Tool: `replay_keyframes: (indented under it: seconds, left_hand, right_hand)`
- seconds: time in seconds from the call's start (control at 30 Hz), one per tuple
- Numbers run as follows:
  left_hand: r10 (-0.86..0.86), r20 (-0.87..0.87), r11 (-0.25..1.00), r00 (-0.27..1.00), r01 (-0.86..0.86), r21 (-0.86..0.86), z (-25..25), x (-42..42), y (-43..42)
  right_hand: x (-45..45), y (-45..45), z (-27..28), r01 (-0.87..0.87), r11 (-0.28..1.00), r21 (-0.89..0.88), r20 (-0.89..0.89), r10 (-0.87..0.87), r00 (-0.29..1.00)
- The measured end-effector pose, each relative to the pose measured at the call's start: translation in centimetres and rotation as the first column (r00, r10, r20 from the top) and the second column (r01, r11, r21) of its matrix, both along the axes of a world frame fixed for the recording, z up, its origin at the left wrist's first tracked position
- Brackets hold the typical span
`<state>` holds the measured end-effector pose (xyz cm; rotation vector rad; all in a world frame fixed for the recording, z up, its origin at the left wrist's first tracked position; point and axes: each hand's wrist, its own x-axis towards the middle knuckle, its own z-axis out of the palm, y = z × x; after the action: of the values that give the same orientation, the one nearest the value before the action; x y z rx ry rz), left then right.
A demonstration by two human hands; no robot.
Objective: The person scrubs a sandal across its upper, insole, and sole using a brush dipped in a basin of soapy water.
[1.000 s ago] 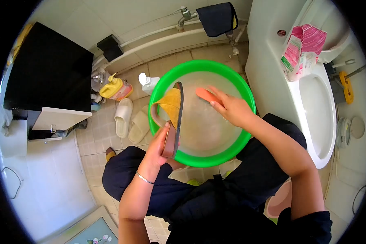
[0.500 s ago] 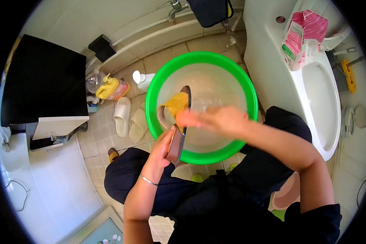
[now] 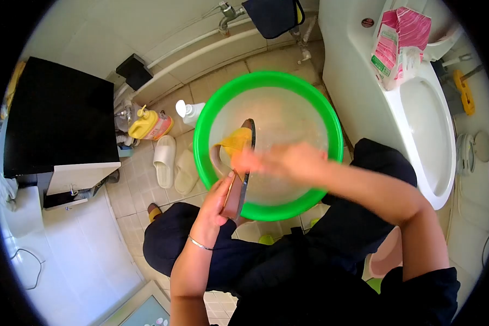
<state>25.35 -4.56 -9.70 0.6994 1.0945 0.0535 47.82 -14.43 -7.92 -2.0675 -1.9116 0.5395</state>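
My left hand [image 3: 214, 202] is closed around the heel end of a sandal [image 3: 236, 140] with a wide yellow strap and a brown, dark-edged sole. The sandal is tipped on its side, its toe over a green-rimmed basin [image 3: 321, 111] of cloudy water. Beside the strap, my right hand [image 3: 288, 162] is smeared by motion at the sole. Whether its fingers hold anything is hidden by the blur. A similar yellow-strapped sandal [image 3: 154, 212] shows on the floor by my knee.
Left of the basin are cream slippers [image 3: 165, 163], a yellow jug [image 3: 145, 126] and a white bottle [image 3: 192, 113]. A white washbasin [image 3: 426, 136] stands at right with a pink packet [image 3: 410, 30] on it. A pink bucket [image 3: 384, 255] is by my right leg.
The view has shifted slightly. My left hand keeps its hold on the sandal, and my right hand stays blurred beside the strap, only slightly displaced.
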Motion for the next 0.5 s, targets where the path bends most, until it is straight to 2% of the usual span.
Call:
replay_keyframes:
  seconds: [0.07,0.1,0.13,0.2,0.23,0.3,0.33,0.4,0.43,0.5]
  left_hand:
    - [0.011,-0.022,1.000,1.000,-0.010,0.027,0.3,0.1,-0.3]
    - [0.017,-0.048,0.999,0.999,-0.014,0.052,0.4,0.0,-0.4]
    - [0.010,-0.057,0.999,0.998,-0.007,0.049,0.5,-0.3,-0.6]
    - [-0.019,0.006,0.995,1.000,0.019,0.096,0.7,0.1,-0.4]
    - [-0.024,0.015,0.994,1.000,0.022,0.103,0.6,0.2,-0.1]
    - [-0.023,-0.063,0.983,0.998,0.034,0.183,0.0,-0.3,-0.4]
    - [-0.027,-0.064,0.982,0.998,0.038,0.184,0.3,-0.3,-0.3]
    - [-0.016,-0.097,0.982,0.995,0.034,0.188,1.0,-0.5,-0.6]
    - [-0.017,-0.095,0.982,0.995,0.034,0.188,0.9,-0.7,-0.6]
    - [-0.038,-0.031,0.990,0.999,0.042,0.136,0.3,-0.7,-0.2]
  right_hand:
    - [-1.7,-1.3,0.2,-0.189,0.975,0.114,-0.112,0.202,0.973]
    - [-1.1,-0.5,-1.0,-0.104,0.990,0.090,-0.036,0.108,0.994]
    - [-0.2,0.2,-1.1,-0.097,0.991,0.087,-0.045,0.101,0.994]
    - [1.7,1.4,-0.4,0.062,0.998,0.001,-0.050,-0.062,0.997]
    - [0.9,1.0,0.4,0.067,0.998,0.009,-0.041,-0.066,0.997]
    - [-1.8,-0.9,1.4,-0.192,0.981,-0.022,-0.147,0.186,0.971]
    - [-1.0,-0.3,0.5,-0.188,0.982,-0.020,-0.148,0.183,0.972]
    - [1.0,1.2,-1.3,0.061,0.985,0.161,-0.166,-0.034,0.986]
    - [0.4,0.6,-1.3,0.061,0.985,0.161,-0.163,-0.035,0.986]
    - [-0.7,-0.3,-0.3,-0.042,0.986,0.159,-0.023,0.046,0.999]
